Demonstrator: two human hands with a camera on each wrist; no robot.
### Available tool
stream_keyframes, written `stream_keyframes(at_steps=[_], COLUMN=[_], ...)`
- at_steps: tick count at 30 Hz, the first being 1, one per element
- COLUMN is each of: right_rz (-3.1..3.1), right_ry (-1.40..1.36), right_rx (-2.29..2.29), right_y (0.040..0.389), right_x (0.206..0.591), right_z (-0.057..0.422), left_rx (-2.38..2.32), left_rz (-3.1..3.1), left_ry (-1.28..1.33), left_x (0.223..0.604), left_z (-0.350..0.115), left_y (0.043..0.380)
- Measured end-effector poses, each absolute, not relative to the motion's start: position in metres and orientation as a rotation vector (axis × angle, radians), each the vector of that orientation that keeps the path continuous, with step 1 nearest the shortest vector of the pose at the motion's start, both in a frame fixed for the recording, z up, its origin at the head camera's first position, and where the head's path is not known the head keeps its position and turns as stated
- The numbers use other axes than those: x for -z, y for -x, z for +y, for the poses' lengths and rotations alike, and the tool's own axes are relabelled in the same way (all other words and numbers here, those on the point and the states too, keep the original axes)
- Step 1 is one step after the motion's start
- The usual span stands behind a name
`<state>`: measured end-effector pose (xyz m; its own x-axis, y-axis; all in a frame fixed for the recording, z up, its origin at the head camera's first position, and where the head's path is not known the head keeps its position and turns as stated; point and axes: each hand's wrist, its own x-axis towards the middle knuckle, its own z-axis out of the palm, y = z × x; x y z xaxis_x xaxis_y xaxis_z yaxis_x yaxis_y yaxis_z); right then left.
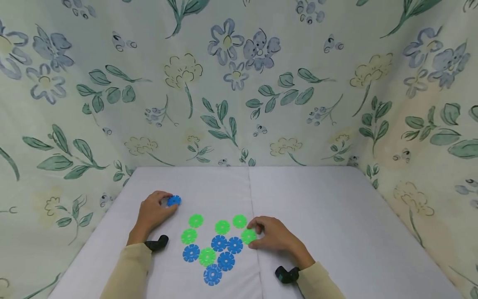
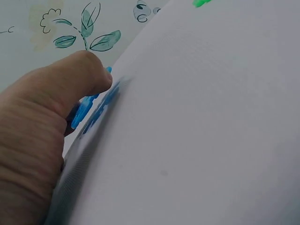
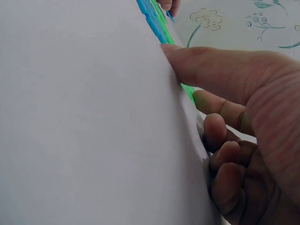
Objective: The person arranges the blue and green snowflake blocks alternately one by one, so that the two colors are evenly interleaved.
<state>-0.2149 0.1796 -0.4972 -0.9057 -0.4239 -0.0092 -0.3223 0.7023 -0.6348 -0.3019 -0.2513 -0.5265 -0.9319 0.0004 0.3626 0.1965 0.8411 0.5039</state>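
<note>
At the left of the white table, my left hand (image 1: 153,211) pinches a blue snowflake-shaped plastic disc (image 1: 174,201) between thumb and fingers. In the left wrist view, the blue disc (image 2: 83,112) is tilted behind the thumb, with another blue edge (image 2: 102,108) just beneath it on the cloth. Further right, my right hand (image 1: 276,235) has thumb and index finger at opposite edges of a green snowflake disc (image 1: 248,236) and grips it low at the cloth. The right wrist view shows the green disc's edge (image 3: 188,93) between these two fingers; the other fingers are curled.
Between the hands lie several green discs (image 1: 196,221) and several blue discs (image 1: 226,261), some touching or overlapping. A white cloth (image 1: 317,207) with a seam covers the table. Floral curtains (image 1: 239,104) stand around its back and sides. Each wrist wears a small black camera (image 1: 287,274).
</note>
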Motion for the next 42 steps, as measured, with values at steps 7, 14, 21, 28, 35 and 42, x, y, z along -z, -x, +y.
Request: stream_keyframes(at_steps=[7, 14, 21, 28, 35, 42], right_rz=[2.765, 2.758, 2.76, 2.761, 2.704, 2.654], right_ry=[0.605, 0.616, 0.632, 0.637, 0.657, 0.698], right_rx=[0.959, 0.977, 0.984, 0.962, 0.998, 1.069], right_y=[0.217, 0.218, 0.217, 0.218, 0.22, 0.222], right_x=[0.499, 0.498, 0.497, 0.498, 0.496, 0.498], right_z=[0.179, 0.179, 0.179, 0.18, 0.185, 0.188], left_rx=[0.725, 0.739, 0.738, 0.749, 0.743, 0.73], left_rz=[-2.68, -2.723, -2.753, -2.763, -2.765, -2.793], left_ry=[0.091, 0.054, 0.049, 0.046, 0.04, 0.038], left_x=[0.527, 0.526, 0.525, 0.526, 0.527, 0.526], left_z=[-0.259, -0.263, -0.263, -0.264, -0.262, -0.262], left_y=[0.302, 0.304, 0.303, 0.302, 0.302, 0.301])
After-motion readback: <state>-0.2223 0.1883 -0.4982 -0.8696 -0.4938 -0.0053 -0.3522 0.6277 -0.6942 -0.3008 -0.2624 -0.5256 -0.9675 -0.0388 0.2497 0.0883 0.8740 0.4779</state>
